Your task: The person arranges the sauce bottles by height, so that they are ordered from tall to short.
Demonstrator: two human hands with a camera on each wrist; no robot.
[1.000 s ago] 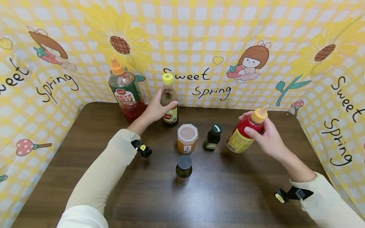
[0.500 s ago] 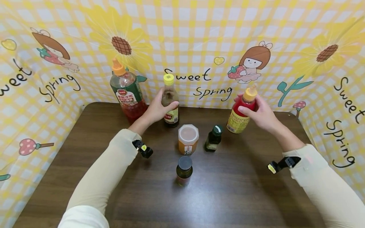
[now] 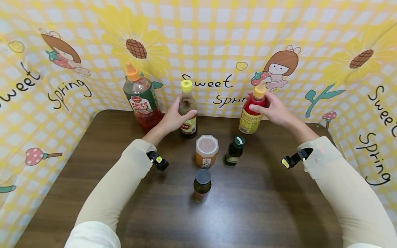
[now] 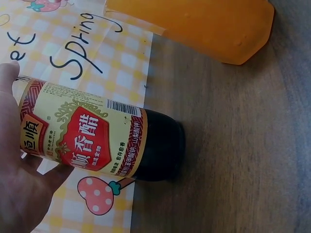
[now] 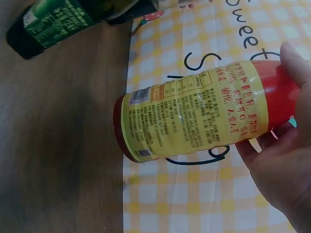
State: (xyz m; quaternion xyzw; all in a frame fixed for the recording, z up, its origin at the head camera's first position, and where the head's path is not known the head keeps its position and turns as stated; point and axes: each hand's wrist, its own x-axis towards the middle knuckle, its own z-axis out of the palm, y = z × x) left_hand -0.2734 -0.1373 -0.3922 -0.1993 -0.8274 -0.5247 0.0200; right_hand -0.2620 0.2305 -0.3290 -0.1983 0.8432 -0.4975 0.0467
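Note:
My left hand (image 3: 174, 119) grips a vinegar bottle (image 3: 190, 126) with a yellow cap near the table's back edge. Its cream and red label (image 4: 85, 133) faces the left wrist camera, and the bottle is upright in the head view. With my right hand (image 3: 277, 109) I hold a red squeeze sauce bottle (image 3: 250, 120) by its upper part, thumb in front and fingers behind. This bottle has a yellow label (image 5: 194, 114) and a yellow nozzle cap. It is at the back right; whether its base touches the table I cannot tell.
A large sauce bottle (image 3: 143, 106) with an orange nozzle stands left of my left hand. Between my arms stand an orange tub (image 3: 206, 158) with a pale lid, a small dark green bottle (image 3: 234, 151) and a dark-lidded jar (image 3: 202, 188). A checked cloth (image 3: 211, 41) hangs behind the table.
My right hand has carried the red squeeze bottle leftward and back, toward the table's rear edge, and the bottle is more upright. My left hand stays on the vinegar bottle.

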